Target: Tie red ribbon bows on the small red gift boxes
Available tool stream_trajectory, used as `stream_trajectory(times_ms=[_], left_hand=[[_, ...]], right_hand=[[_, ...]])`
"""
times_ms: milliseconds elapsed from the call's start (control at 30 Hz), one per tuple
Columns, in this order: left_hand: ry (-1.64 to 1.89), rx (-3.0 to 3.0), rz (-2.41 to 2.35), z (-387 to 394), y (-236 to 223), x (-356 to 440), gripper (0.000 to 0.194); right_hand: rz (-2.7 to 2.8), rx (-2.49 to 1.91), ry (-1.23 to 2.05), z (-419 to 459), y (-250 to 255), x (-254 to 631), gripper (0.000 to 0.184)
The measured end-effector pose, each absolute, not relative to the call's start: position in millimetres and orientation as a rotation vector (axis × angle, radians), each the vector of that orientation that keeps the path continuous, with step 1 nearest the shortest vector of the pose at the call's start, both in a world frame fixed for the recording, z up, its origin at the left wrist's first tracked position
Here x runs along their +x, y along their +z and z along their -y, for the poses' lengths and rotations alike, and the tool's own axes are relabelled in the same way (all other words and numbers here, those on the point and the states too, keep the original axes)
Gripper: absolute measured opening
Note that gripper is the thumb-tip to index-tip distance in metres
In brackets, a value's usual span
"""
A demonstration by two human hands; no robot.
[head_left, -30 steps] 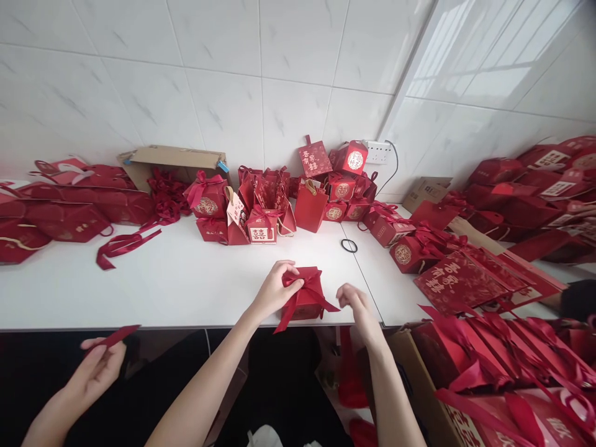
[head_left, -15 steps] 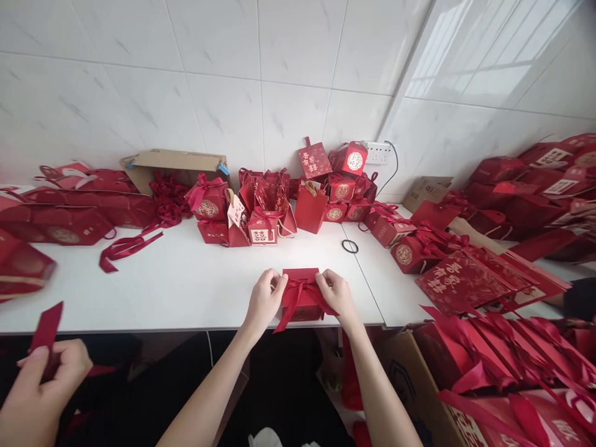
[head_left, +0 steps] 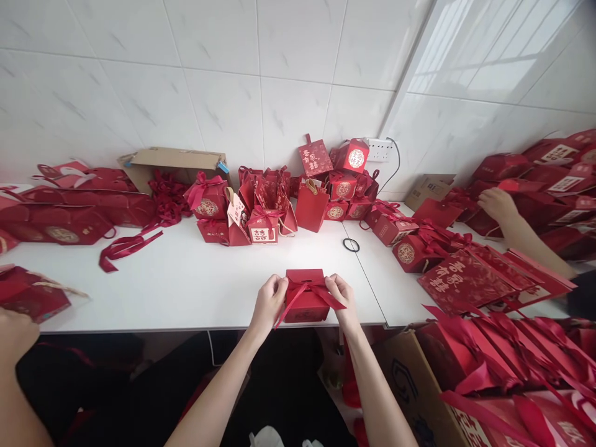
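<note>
A small red gift box (head_left: 305,298) with a red ribbon (head_left: 308,289) tied across its top sits near the front edge of the white table (head_left: 186,279). My left hand (head_left: 269,300) pinches the ribbon at the box's left side. My right hand (head_left: 342,295) pinches the ribbon at the right side. Ribbon tails hang down over the box's front, one pointing right under my right hand.
Finished red boxes and bags (head_left: 279,198) crowd the back by the wall. A black hair tie (head_left: 349,244) lies behind the box. Flat red bags (head_left: 69,211) lie left, a cardboard carton of them (head_left: 488,385) right. Other people's hands show far left (head_left: 13,335) and right (head_left: 498,203).
My right hand came in from the right and took hold of the ribbon; both hands now pull it at the box's sides. The person on the left swapped a ribbon strip for a flat bag.
</note>
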State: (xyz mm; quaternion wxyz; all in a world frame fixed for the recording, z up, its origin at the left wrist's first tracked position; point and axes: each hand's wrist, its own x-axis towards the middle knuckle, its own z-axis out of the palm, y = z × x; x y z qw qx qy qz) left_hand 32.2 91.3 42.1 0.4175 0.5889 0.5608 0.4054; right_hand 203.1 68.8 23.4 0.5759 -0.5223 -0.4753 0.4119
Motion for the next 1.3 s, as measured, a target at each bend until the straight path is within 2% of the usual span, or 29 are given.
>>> stream_trajectory(times_ms=[67,167,200,300,467,533,633,700,800,900,967,1133,1300], left_hand=[[0.998,1.489,-1.346,-91.1,43.1,29.6,0.037],[1.008,1.511,-1.260,-87.3,49.7,28.1,0.037],[1.036,1.529,-1.251,-84.9,52.7,28.8,0.036],[1.227,1.728,-1.243,-75.0,62.4,34.1,0.030],[1.666,2.410,-0.864,-50.6,81.2,51.1,0.022],[1.772,2.465,-0.693,-42.2,90.9,57.8,0.020],[1.744,2.228,-0.560,-42.3,102.8,65.5,0.018],[1.658,2.015,-0.596,-56.9,104.8,70.7,0.022],[1.483,1.866,-0.849,-100.4,95.3,83.6,0.028],[1.273,1.839,-1.093,-149.2,75.5,101.5,0.027],[1.230,1.826,-1.096,-172.4,61.5,109.5,0.025],[1.146,1.714,-1.246,-195.1,38.0,95.9,0.021],[1.115,1.569,-1.428,-203.7,36.4,74.8,0.018]], right_hand=[[1.262,-1.144,0.945,-66.3,22.9,211.3,0.048],[1.582,-1.064,0.981,-60.5,23.4,218.6,0.089],[1.662,-1.086,0.977,-58.3,23.7,218.8,0.095],[1.754,-1.182,0.759,-51.4,26.4,215.0,0.094],[1.690,-1.128,0.007,-36.0,45.3,214.3,0.081],[1.656,-1.089,-0.203,-27.2,54.9,219.8,0.079],[1.583,-1.092,-0.360,-10.9,65.1,231.8,0.083],[1.378,-1.170,-0.282,2.3,70.9,240.5,0.084],[0.744,-1.210,0.222,24.8,86.5,252.5,0.066],[0.193,-0.929,0.820,48.8,111.3,261.0,0.050],[0.049,-0.719,1.049,63.8,126.6,263.5,0.042],[-0.007,-0.559,1.088,89.8,139.6,262.7,0.032],[0.042,-0.819,0.813,118.5,139.6,275.4,0.035]])
